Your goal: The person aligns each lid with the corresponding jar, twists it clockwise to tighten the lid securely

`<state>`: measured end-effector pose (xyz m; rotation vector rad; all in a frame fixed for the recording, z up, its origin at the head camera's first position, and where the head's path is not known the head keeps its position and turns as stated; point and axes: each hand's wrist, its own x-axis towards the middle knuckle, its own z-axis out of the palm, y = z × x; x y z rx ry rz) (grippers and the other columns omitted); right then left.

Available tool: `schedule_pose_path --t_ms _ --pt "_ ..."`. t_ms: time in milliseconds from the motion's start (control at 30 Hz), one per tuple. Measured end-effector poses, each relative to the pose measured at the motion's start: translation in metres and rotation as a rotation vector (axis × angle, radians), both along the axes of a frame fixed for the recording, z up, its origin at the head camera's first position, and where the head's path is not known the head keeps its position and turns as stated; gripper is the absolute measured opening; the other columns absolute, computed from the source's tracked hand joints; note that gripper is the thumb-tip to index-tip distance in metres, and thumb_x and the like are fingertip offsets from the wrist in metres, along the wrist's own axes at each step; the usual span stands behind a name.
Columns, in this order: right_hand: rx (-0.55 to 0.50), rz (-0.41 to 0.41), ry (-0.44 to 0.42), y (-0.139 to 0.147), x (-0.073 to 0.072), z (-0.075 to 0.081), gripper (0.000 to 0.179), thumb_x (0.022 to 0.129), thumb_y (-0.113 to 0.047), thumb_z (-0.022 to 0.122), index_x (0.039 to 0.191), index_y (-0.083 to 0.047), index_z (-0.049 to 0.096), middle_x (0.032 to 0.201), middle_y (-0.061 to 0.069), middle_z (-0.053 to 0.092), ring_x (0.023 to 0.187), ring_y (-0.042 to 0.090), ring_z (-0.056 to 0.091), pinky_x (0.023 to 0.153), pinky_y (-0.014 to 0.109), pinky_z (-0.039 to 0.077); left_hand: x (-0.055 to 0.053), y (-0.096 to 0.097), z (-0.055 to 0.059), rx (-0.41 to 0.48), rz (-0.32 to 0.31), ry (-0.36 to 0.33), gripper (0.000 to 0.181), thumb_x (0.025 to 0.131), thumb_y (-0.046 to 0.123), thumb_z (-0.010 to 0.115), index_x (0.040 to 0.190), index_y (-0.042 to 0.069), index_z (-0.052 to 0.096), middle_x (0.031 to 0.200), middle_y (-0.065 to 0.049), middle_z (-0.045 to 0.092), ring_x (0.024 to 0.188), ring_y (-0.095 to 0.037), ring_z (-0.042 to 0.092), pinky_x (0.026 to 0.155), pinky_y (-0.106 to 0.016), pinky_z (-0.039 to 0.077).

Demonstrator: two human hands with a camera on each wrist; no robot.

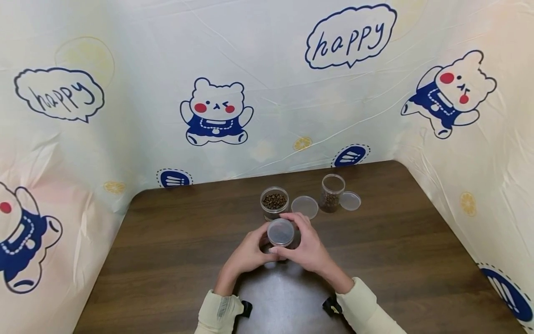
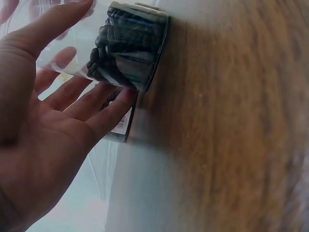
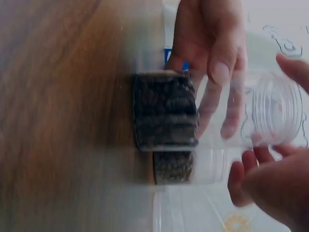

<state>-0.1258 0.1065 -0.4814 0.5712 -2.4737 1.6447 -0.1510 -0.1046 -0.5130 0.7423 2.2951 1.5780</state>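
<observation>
A tall clear jar (image 3: pixel 166 111), part filled with dark beans, stands upright on the table in front of me. On top of it sits a translucent round lid (image 1: pixel 281 232). My left hand (image 1: pixel 250 250) holds the jar's body from the left, thumb on the near side and fingers round the far side. From the right, my right hand (image 1: pixel 309 248) grips round the lid at the threaded top, thumb near and fingers far. The left wrist view shows the beans through the wall beside my left fingers (image 2: pixel 113 111).
Just behind stands an uncovered jar of brown beans (image 1: pixel 275 202). A loose lid (image 1: pixel 305 207) lies to its right, then a taller uncovered jar (image 1: pixel 332 195) with beans low inside and a smaller lid (image 1: pixel 350 201). Printed cloth (image 1: pixel 275 116) hangs around the wooden table (image 1: pixel 179 241).
</observation>
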Motion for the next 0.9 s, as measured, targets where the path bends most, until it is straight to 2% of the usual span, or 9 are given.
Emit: schedule_pose_path --t_ms 133,267,367,567,700,900 --pt "0.005 0.091 -0.006 0.008 -0.005 0.000 0.078 0.080 -0.027 0.094 0.149 -0.022 0.056 0.137 0.001 0.065 0.117 0.023 0.053 0.099 0.035 0.046 0.001 0.001 -0.001 -0.031 0.015 0.027 0.076 0.085 0.021 0.090 0.150 0.030 0.051 0.143 0.002 0.065 0.134 -0.019 0.063 0.114 -0.034 0.050" --pt "-0.010 0.097 0.018 0.009 -0.008 -0.001 0.072 0.080 -0.027 0.094 0.144 -0.021 0.061 0.136 0.002 0.067 0.116 0.026 0.055 0.098 0.033 0.047 0.002 0.001 -0.001 -0.067 0.035 0.064 0.076 0.084 0.030 0.091 0.149 0.031 0.052 0.141 0.004 0.067 0.131 -0.018 0.065 0.111 -0.031 0.051" --pt "-0.013 0.082 0.026 0.009 -0.009 -0.002 0.070 0.079 -0.027 0.095 0.140 -0.019 0.064 0.136 0.002 0.066 0.117 0.023 0.055 0.098 0.033 0.047 0.002 0.002 -0.001 -0.064 0.040 0.058 0.075 0.084 0.031 0.091 0.149 0.032 0.052 0.141 0.005 0.067 0.130 -0.017 0.066 0.110 -0.030 0.052" --pt "-0.009 -0.012 0.021 0.003 -0.005 0.000 0.071 0.075 -0.030 0.098 0.136 -0.014 0.067 0.133 0.000 0.067 0.119 0.019 0.056 0.099 0.038 0.047 0.002 0.002 0.002 -0.062 0.052 0.054 0.077 0.083 0.027 0.092 0.149 0.031 0.053 0.137 0.004 0.070 0.126 -0.017 0.069 0.105 -0.029 0.054" --pt "-0.007 -0.109 0.030 -0.006 0.001 -0.001 0.068 0.073 -0.031 0.099 0.132 -0.017 0.069 0.126 -0.001 0.068 0.116 0.018 0.056 0.098 0.040 0.048 0.003 0.002 0.002 -0.067 0.073 0.052 0.074 0.083 0.018 0.092 0.147 0.026 0.057 0.131 0.001 0.073 0.122 -0.017 0.071 0.102 -0.027 0.056" --pt "-0.017 -0.235 0.051 -0.018 0.009 -0.002 0.067 0.070 -0.030 0.100 0.127 -0.014 0.068 0.118 0.007 0.066 0.110 0.025 0.060 0.094 0.040 0.048 0.004 0.003 0.000 -0.100 0.122 0.116 0.071 0.080 0.011 0.092 0.143 0.020 0.062 0.124 -0.003 0.077 0.115 -0.017 0.074 0.098 -0.028 0.058"
